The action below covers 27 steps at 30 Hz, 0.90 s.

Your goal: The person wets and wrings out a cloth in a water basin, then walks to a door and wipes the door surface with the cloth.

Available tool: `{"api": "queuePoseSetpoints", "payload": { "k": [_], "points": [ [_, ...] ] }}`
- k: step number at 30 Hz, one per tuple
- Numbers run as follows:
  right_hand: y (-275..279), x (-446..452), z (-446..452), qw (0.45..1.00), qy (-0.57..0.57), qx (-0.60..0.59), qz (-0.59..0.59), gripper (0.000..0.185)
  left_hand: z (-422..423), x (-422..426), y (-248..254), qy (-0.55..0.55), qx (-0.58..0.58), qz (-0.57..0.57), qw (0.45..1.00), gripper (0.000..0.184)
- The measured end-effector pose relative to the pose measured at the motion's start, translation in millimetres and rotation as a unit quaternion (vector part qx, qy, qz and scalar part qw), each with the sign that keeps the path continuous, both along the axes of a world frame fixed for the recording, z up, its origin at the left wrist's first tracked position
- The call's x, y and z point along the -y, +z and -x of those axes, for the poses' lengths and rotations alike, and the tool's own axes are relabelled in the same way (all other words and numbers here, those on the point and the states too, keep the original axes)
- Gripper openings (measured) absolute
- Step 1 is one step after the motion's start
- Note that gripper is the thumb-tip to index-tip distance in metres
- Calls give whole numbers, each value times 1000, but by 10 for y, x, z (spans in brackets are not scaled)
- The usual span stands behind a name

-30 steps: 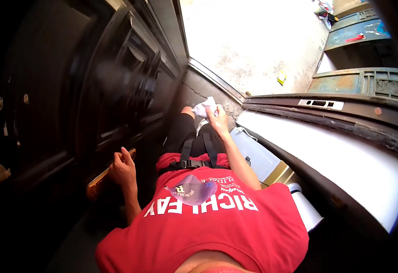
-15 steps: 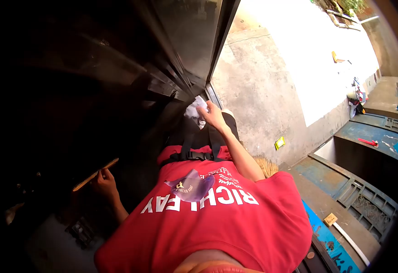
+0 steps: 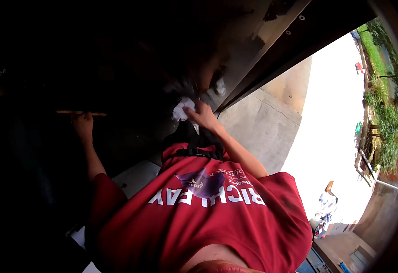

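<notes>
My right hand (image 3: 202,114) is closed on a crumpled white cloth or paper (image 3: 179,110), held in front of my waist close to a dark glossy panel (image 3: 249,43). A blurred reflection of a hand and something white shows in that panel. Out to the left, my left hand (image 3: 83,123) is closed around a thin wooden stick (image 3: 65,112), which lies nearly level. Deep shadow hides most of what surrounds the left hand.
A dark frame edge with screws (image 3: 302,18) slants across the upper right. Beyond it lie concrete ground (image 3: 265,125), a sunlit strip and green plants (image 3: 383,113). Several items (image 3: 324,211) sit by a wall at lower right.
My view has turned, bringing the panel's edge and the plants further into sight. My left hand has moved up and left with the stick, now nearly level. The right hand has shifted slightly left.
</notes>
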State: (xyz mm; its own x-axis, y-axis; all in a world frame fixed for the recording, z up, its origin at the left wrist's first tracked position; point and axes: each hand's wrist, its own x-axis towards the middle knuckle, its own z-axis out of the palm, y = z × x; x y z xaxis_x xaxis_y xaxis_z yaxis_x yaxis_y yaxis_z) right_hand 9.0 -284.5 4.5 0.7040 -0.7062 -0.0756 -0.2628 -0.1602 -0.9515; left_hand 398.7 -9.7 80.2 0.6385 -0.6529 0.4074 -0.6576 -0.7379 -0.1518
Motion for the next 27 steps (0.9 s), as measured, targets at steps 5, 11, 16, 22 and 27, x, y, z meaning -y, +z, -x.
{"api": "queuePoseSetpoints", "payload": {
  "k": [5, 11, 16, 22, 27],
  "points": [
    [110, -71, 52, 999, 29, -36, -21, 53, 347, -541, 5, 109, -30, 55, 992, 32],
    [-235, 63, -63, 990, 99, -37, -98, 41, 832, -817, -135, 136, 46, 88, 986, 31],
    [-172, 242, -78, 980, 159, -36, -113, 40, 1505, -390, 72, 141, 110, 194, 965, 30],
    [64, 475, -248, 954, 275, -66, -101, 45, 1976, 73, 378, 260, 74, 179, 946, 30],
    [-54, 522, -366, 941, 316, -60, -100, 41, 2104, 320, 438, 252, 119, 22, 960, 25]
  ]
}}
